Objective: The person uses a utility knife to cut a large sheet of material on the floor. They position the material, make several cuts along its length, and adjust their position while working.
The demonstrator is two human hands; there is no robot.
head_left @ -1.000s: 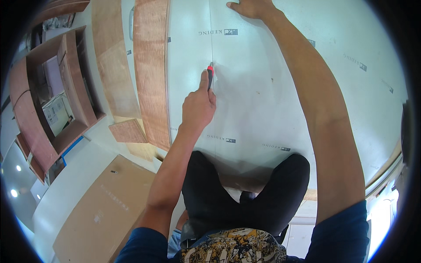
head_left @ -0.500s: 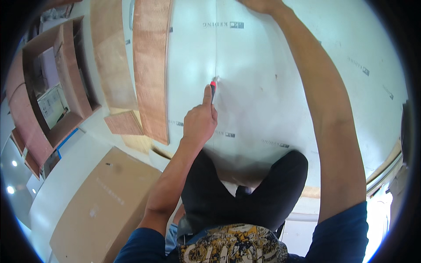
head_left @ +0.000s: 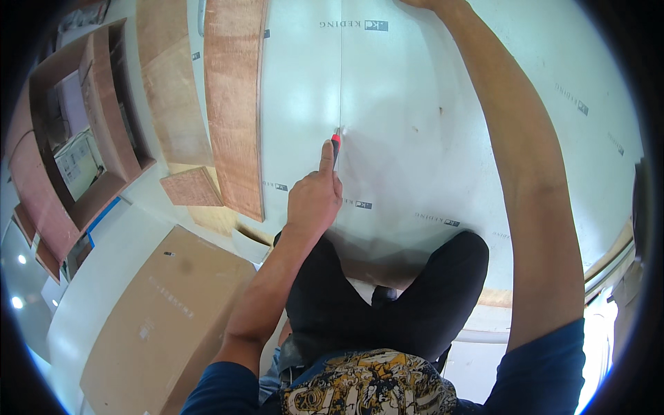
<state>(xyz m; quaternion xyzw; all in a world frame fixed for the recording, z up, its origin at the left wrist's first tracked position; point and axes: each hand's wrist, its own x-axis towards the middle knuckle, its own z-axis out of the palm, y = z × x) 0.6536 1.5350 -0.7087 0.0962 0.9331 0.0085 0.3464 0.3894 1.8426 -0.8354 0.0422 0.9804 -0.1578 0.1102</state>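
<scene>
A large pale board (head_left: 408, 173) covered in printed film lies in front of me. Down its middle runs a thin straight line. My left hand (head_left: 315, 197) is closed round a slim utility knife (head_left: 335, 143) with a red and black handle, the index finger stretched along its top. The knife's tip meets the board at the near end of the visible line. My right arm reaches far over the board; only part of my right hand (head_left: 425, 3) shows at the top edge, its fingers cut off from view.
Long plywood strips (head_left: 234, 104) lie along the board's left side, with a small wood offcut (head_left: 192, 187) near their end. A brown cardboard box (head_left: 162, 304) stands at lower left. Beyond is an open wooden cabinet frame (head_left: 104, 124). My knees are at the board's near edge.
The knife in my left hand has come a little nearer to me along the line on the board. My right hand has slid slightly further out of view at the top.
</scene>
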